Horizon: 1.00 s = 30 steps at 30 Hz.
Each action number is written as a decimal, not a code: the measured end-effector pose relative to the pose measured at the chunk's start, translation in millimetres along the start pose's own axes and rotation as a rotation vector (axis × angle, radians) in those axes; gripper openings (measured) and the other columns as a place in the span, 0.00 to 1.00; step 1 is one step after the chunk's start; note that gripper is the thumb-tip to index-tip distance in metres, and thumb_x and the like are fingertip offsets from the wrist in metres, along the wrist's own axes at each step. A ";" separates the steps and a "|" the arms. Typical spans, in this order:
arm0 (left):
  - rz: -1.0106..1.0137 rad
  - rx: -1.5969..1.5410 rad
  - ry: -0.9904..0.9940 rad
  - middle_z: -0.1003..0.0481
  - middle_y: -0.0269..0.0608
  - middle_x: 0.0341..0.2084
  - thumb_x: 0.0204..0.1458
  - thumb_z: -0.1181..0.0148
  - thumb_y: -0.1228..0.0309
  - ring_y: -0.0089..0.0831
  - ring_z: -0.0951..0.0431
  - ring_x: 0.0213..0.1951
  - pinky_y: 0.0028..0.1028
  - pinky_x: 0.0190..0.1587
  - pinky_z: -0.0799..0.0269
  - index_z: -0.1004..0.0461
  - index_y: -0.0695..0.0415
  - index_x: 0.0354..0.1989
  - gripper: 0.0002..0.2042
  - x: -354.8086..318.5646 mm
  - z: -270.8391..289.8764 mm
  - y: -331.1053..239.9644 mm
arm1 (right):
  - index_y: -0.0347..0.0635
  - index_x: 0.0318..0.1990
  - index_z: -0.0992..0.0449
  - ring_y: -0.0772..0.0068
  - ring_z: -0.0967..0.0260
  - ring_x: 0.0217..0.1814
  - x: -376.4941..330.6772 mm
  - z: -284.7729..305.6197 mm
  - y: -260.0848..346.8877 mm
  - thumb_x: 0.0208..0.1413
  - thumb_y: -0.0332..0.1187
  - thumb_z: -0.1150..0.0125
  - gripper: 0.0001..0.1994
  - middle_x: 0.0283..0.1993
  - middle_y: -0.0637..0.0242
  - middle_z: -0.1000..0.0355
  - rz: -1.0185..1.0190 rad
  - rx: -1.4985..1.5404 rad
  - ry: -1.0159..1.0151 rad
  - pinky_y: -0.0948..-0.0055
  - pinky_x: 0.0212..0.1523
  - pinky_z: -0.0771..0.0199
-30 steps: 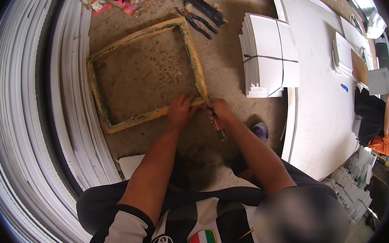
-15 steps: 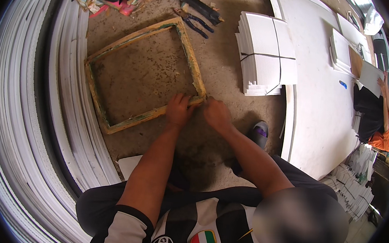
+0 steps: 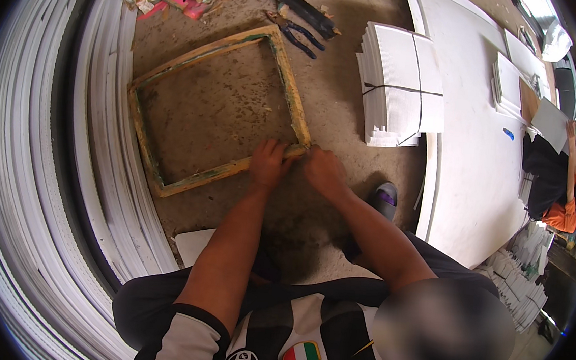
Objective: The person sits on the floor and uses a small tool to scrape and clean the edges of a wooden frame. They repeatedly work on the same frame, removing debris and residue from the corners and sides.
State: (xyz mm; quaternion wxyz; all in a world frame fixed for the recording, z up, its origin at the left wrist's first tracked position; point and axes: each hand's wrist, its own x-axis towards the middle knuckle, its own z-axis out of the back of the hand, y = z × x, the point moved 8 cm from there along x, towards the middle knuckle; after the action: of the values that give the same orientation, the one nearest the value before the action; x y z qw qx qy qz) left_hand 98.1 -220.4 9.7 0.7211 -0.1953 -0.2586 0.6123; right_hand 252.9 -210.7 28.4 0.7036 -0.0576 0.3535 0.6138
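Observation:
A worn wooden frame (image 3: pixel 291 89), yellowish with green traces, lies flat on the brown floor in front of me. My left hand (image 3: pixel 268 166) is closed over its near bar, close to the near right corner. Right at that corner, my right hand (image 3: pixel 324 171) is curled into a fist against the wood. Whatever its fingers grip is hidden from this side. Past the frame's far right corner lie dark-handled pliers (image 3: pixel 304 40).
Long white strips (image 3: pixel 106 132) are stacked along the left. A strapped bundle of white sheets (image 3: pixel 403 87) sits to the right, beside a large white board (image 3: pixel 470 181). Scraps (image 3: pixel 204 1) lie at the far left. Another person (image 3: pixel 556 174) handles a sheet at far right.
The whole scene has shifted slightly in the picture. Both hands stay at the same corner of the frame, with little visible movement.

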 end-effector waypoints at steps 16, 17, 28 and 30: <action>-0.001 0.002 0.014 0.25 0.43 0.40 0.42 0.23 0.65 0.45 0.24 0.46 0.41 0.50 0.25 0.19 0.56 0.47 0.22 -0.9 -0.8 -1.4 | 0.34 0.43 0.20 0.35 0.22 0.47 2.2 -3.5 15.0 0.58 0.34 0.46 0.13 0.40 0.39 0.21 0.011 -0.111 0.026 0.43 0.50 0.23; -0.006 0.001 0.012 0.25 0.43 0.41 0.41 0.23 0.66 0.45 0.24 0.46 0.41 0.50 0.25 0.19 0.56 0.47 0.22 -0.9 -1.2 -2.1 | 0.34 0.42 0.20 0.36 0.21 0.47 2.9 -5.4 15.8 0.58 0.34 0.46 0.13 0.40 0.39 0.21 0.013 -0.129 0.031 0.43 0.50 0.22; 0.006 0.002 -0.009 0.25 0.44 0.41 0.39 0.22 0.66 0.46 0.24 0.47 0.41 0.49 0.25 0.18 0.55 0.46 0.23 -2.7 1.8 -2.0 | 0.32 0.40 0.19 0.37 0.21 0.44 11.8 -10.0 -14.6 0.55 0.31 0.42 0.11 0.38 0.40 0.21 -0.090 0.283 0.036 0.44 0.46 0.21; -0.014 -0.001 -0.020 0.25 0.44 0.41 0.39 0.22 0.66 0.46 0.23 0.46 0.41 0.49 0.24 0.18 0.55 0.46 0.23 -2.5 1.2 -3.8 | 0.33 0.39 0.19 0.40 0.19 0.43 9.0 -6.3 -8.8 0.56 0.32 0.43 0.11 0.37 0.41 0.20 0.020 0.061 -0.059 0.45 0.44 0.20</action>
State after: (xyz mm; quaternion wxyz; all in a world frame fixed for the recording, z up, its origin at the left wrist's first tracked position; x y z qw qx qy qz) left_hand 100.0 -223.6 12.5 0.7227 -0.1877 -0.2672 0.6092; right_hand 258.1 -208.7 15.6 0.7090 -0.0147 0.3516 0.6111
